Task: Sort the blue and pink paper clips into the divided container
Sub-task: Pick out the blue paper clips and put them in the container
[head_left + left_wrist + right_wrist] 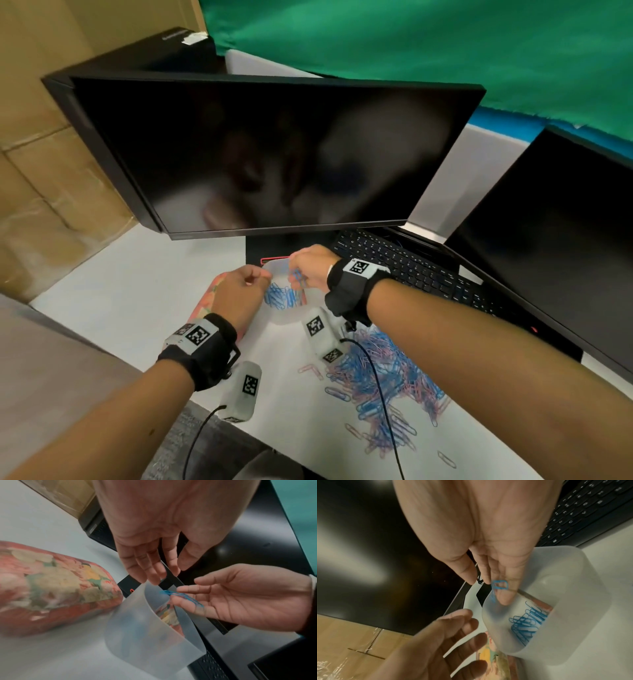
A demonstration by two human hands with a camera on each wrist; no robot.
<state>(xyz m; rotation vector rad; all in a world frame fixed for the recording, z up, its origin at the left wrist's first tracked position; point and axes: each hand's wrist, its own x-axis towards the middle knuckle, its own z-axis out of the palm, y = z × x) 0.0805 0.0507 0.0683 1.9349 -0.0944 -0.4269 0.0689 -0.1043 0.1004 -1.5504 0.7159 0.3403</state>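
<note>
1. A frosted, translucent plastic container [573, 601] with rounded corners is sitting on the white counter [137, 291], just before the monitor [267, 154]; blue clips [527, 623] are lying piled inside it.
2. A mixed heap of blue and pink clips [383, 387] is spreading across the counter toward its near edge, under the right forearm.
3. The right hand [488, 534] is hovering over the container's rim, fingers nearly straight, with a few thin blue wire clips [500, 584] resting at its fingertips.
4. The left hand [163, 527] is hanging loosely open beside the container, holding nothing.
5. A floral pouch [51, 585] is lying just left of the container.
</note>
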